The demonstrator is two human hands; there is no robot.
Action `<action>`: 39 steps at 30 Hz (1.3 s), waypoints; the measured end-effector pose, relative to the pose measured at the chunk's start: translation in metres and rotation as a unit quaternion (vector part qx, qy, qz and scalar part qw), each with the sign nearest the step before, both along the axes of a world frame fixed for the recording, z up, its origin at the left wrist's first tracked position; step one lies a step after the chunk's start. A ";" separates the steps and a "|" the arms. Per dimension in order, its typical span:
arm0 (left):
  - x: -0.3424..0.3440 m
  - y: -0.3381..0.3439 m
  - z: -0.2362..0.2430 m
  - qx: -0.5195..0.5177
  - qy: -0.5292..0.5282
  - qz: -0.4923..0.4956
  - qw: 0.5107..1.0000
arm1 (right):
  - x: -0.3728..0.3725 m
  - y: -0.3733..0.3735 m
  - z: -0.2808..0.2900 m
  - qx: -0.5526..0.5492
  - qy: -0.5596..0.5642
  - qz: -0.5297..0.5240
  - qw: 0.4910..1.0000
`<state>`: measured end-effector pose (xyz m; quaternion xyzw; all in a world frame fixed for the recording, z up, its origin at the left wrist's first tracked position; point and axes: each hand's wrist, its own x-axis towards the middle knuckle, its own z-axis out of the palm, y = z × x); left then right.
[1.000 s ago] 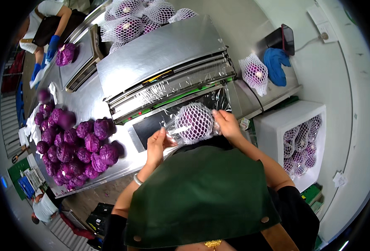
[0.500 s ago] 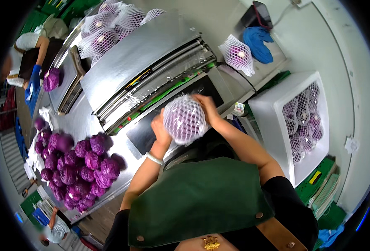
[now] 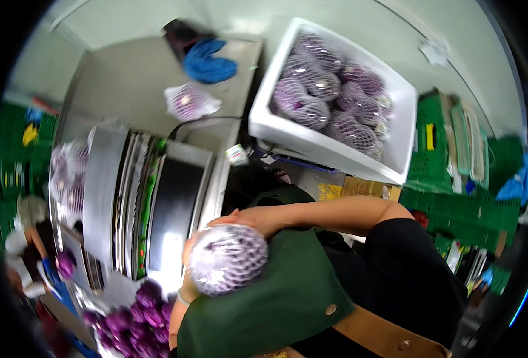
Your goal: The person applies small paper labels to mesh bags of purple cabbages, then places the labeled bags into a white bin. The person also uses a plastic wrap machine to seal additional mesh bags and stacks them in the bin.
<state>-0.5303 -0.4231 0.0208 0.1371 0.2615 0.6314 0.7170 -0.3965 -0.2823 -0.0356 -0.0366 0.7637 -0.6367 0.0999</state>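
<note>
A red cabbage in a white foam net and shiny clear film (image 3: pixel 228 259) is held close in front of my green apron (image 3: pixel 258 322). My left hand (image 3: pixel 190 287) is closed around its left side, with most of the fingers hidden behind it. Across the far side of the cabbage lies my right hand (image 3: pixel 249 219), its fingers curled and pressed on it. Beside my hands, to the left, is a film-wrapping machine (image 3: pixel 175 197) with a dark plate. At the far right stands a white foam box (image 3: pixel 329 146) holding several netted cabbages (image 3: pixel 350 101).
Bare red cabbages (image 3: pixel 138 322) are heaped at the lower left. More netted ones (image 3: pixel 70 179) lie beyond the wrapping machine. On the steel table are one netted cabbage (image 3: pixel 189 101) and a blue glove (image 3: pixel 210 62). Green crates (image 3: pixel 431 128) stand right of the box. A co-worker's gloved hand (image 3: pixel 58 283) is far left.
My view has turned right, so the foam box now lies ahead. The netted cabbage has come nearer my body, still between both hands; my right hand has moved across its far side.
</note>
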 end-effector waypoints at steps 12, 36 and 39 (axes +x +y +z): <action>0.194 0.322 0.000 -0.027 0.235 0.071 0.969 | 0.252 0.228 0.078 -0.046 0.102 -0.540 0.834; 0.261 0.530 -0.073 0.373 0.768 -0.025 0.519 | 0.414 0.445 -0.021 0.631 -0.225 -0.445 0.595; 0.197 0.429 -0.043 0.366 0.673 -0.007 0.643 | 0.390 0.420 0.024 0.581 -0.370 -0.391 0.610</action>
